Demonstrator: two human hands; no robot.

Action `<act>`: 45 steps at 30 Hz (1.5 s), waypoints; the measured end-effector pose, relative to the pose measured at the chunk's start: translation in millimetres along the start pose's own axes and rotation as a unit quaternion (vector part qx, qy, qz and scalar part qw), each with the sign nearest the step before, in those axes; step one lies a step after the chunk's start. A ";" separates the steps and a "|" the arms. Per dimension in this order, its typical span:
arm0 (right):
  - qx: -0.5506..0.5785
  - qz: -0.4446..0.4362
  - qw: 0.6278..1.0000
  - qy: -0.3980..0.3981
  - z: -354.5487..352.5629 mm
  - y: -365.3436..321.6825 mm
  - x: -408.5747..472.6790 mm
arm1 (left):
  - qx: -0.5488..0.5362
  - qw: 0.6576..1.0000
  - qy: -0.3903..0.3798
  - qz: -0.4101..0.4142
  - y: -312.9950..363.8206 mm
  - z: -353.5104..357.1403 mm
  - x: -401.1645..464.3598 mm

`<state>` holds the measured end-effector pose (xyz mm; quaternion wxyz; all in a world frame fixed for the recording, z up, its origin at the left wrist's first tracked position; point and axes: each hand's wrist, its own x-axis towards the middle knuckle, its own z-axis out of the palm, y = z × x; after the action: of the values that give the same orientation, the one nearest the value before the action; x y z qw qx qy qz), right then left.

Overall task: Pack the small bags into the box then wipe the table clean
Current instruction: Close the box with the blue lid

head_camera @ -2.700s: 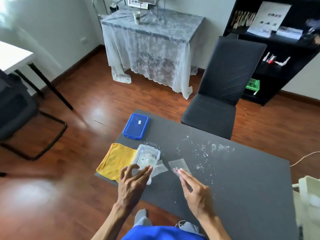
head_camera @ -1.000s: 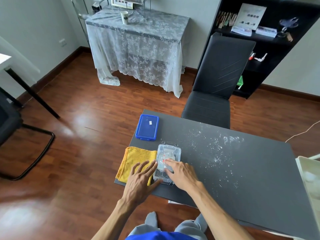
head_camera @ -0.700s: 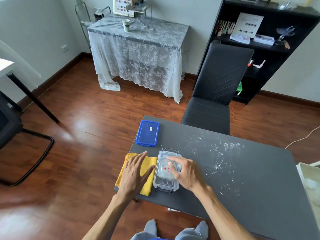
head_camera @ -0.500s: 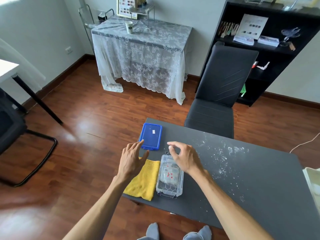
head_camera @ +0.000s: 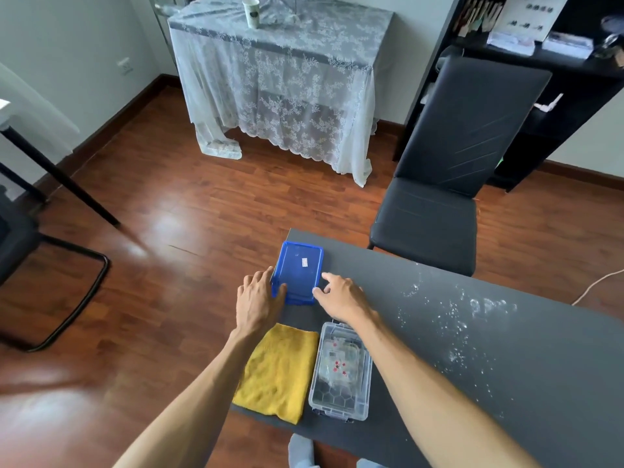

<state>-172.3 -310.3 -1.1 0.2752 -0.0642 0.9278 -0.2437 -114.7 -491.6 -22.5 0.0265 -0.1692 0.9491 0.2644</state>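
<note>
The clear plastic box (head_camera: 339,398) stands open at the near left edge of the dark table (head_camera: 506,383), with small clear bags (head_camera: 336,361) printed with red stars inside it. Its blue lid (head_camera: 299,270) lies at the table's far left corner. My left hand (head_camera: 258,298) grips the lid's near left edge, thumb on top. My right hand (head_camera: 339,293) holds the lid's near right corner between thumb and index finger. A folded yellow cloth (head_camera: 278,369) lies just left of the box.
White crumbs or powder (head_camera: 456,315) are scattered over the table's middle and far right. A black chair (head_camera: 439,197) stands behind the table. A lace-covered side table (head_camera: 287,79) and a black shelf (head_camera: 574,62) stand against the wall.
Both hands left the box and the cloth and reached forward to the blue lid, taking hold of its near edge. The last bag now lies in the box.
</note>
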 end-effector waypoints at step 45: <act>0.260 0.056 0.926 0.269 79.5 71.1 -206.7 | -0.116 0.987 0.022 0.110 21.3 15.6 -192.0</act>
<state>45.5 -229.0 5.3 0.0350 0.1296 0.8731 -0.4688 58.3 -407.5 1.4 -0.0438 -0.0713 0.9253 0.3699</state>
